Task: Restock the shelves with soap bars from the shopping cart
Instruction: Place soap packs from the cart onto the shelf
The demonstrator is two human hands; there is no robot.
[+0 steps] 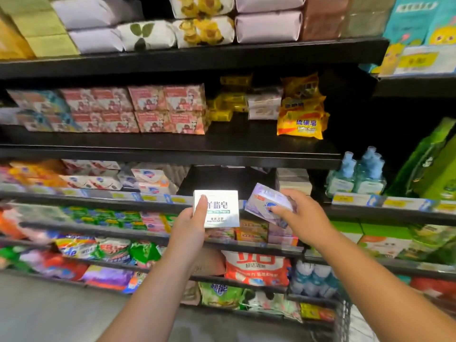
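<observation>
A white soap box [216,209] is held upright in the clasping fingers [202,203] of the left hand [191,223], before the shelf edge [158,199]. Just beside it, a tilted lavender soap pack [267,203] is grasped by the right hand [299,215].

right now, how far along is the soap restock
Done: soaps already stacked on the shelf left of a dark gap. In hand: left grip holds a white box, right grip a purple pack, both before that gap. Left: placing both; the cart contents are hidden.
</observation>
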